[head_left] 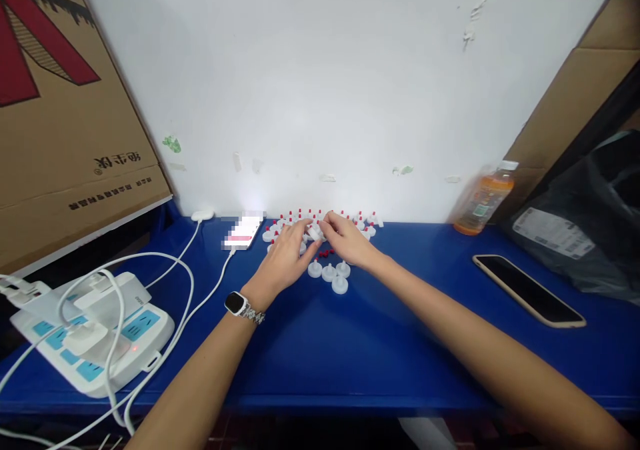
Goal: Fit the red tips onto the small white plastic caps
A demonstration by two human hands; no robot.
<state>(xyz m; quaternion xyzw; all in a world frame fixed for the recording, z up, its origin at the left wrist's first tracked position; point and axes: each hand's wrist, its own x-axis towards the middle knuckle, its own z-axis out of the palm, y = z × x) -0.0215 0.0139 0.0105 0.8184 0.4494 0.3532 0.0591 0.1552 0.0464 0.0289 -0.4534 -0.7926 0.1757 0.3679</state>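
Both my hands meet at the far middle of the blue table (350, 343), close to the white wall. My left hand (284, 258), with a watch on its wrist, and my right hand (346, 237) pinch a small white round part (314, 233) between their fingertips. Around them lie several white round parts with red tips (300, 214). Three plain white round parts (330, 273) sit just in front of my hands, beside a few loose red bits (326, 254).
A white power strip (100, 333) with plugs and white cables sits at the left. A lit phone (243, 231) charges near the wall. A dark phone (528, 290), an orange drink bottle (483, 200) and a black bag (585, 217) are at the right. Cardboard boxes (60, 117) lean at the left.
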